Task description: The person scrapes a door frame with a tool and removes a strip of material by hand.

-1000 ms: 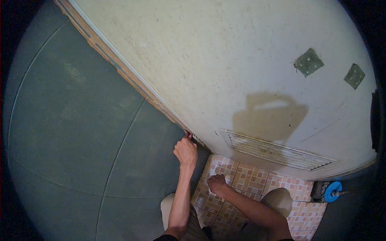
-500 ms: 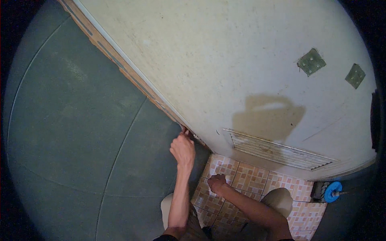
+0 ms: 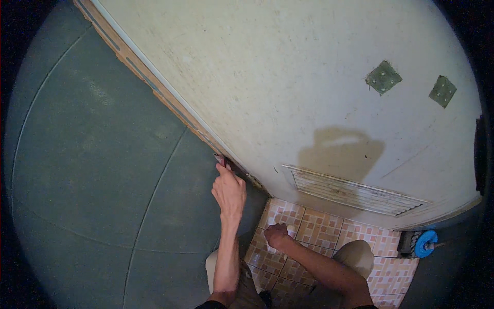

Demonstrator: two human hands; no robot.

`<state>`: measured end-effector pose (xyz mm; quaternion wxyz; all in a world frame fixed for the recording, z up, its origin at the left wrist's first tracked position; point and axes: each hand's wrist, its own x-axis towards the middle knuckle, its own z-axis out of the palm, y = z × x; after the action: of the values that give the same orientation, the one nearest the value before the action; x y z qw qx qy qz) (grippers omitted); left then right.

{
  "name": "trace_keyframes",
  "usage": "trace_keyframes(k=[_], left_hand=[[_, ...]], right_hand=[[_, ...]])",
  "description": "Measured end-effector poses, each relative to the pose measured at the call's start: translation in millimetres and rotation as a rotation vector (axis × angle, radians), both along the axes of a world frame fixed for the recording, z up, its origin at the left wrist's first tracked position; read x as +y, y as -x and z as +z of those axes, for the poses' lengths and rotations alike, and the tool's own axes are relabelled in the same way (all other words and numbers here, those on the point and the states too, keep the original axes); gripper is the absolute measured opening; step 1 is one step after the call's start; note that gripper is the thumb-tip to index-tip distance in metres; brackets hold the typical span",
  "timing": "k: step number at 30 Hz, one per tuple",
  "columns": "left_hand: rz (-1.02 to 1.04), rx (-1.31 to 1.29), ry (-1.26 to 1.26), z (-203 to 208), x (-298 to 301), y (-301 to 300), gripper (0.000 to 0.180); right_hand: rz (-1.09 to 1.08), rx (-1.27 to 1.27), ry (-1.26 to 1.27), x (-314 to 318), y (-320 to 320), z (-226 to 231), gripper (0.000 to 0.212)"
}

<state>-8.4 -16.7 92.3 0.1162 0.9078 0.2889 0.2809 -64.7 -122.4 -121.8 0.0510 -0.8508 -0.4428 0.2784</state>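
My left hand (image 3: pixel 229 193) is closed around a small tool with a reddish handle and a pale, flat tip (image 3: pixel 221 158). Its tip meets a brown strip (image 3: pixel 167 107) with grey gaps, which runs between the dark green wall (image 3: pixel 103 154) and the edge of a stained white door (image 3: pixel 247 77). Below the tool, toward the corner, the joint looks dark and rough. Lower down, over the tiles, my right hand (image 3: pixel 278 236) is curled into a fist. Something pale shows beside its fingers; whether the hand holds it is unclear.
Low in the door sits a dirty slatted vent (image 3: pixel 355 190). Two green diamond patches (image 3: pixel 384 78) are on its upper right. Patterned tiles (image 3: pixel 321 226) cover the floor by my knees. A blue disc (image 3: pixel 426 243) on a rod stands at the right against a dark surface.
My left hand has shifted up and left along the strip, and the tool's pale tip now shows more plainly. The right hand has barely moved. The view has shifted slightly.
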Motion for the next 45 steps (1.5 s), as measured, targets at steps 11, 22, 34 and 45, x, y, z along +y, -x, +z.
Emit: trace_keyframes(k=[11,22,34,45], left_hand=[[-0.026,0.24,-0.05,-68.9,15.2,-4.3,0.018],[0.055,0.015,-0.038,-15.5,12.3,-3.3,0.018],[0.038,0.157,-0.02,-47.6,21.6,-0.7,0.021],[0.025,0.235,0.001,-58.0,16.2,-2.1,0.015]], right_hand=[[-0.067,0.086,-0.071,-0.8,0.1,4.3,0.016],[-0.038,0.056,-0.038,-6.0,-2.3,28.5,0.021],[-0.038,0.034,-0.054,1.7,5.6,7.1,0.018],[-0.007,-0.031,-0.023,0.9,5.3,4.0,0.016]])
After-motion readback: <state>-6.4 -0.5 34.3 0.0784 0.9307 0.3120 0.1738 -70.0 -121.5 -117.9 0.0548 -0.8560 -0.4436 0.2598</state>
